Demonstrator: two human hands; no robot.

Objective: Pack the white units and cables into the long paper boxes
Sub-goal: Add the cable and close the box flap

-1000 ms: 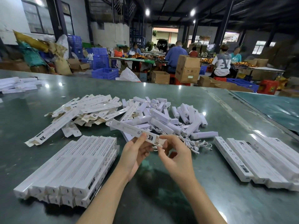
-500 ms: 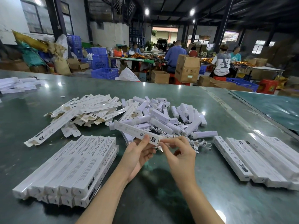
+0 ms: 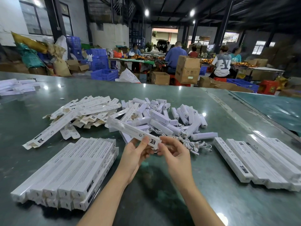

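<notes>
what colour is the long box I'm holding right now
White with small black print, clearest in the head view: long box.

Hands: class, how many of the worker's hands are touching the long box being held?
2: the left hand grips the long box from below near its end; the right hand pinches that end.

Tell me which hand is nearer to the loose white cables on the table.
Right. The right hand pinches the held box's near end right beside the white cables; the left hand grips that box farther left.
</notes>
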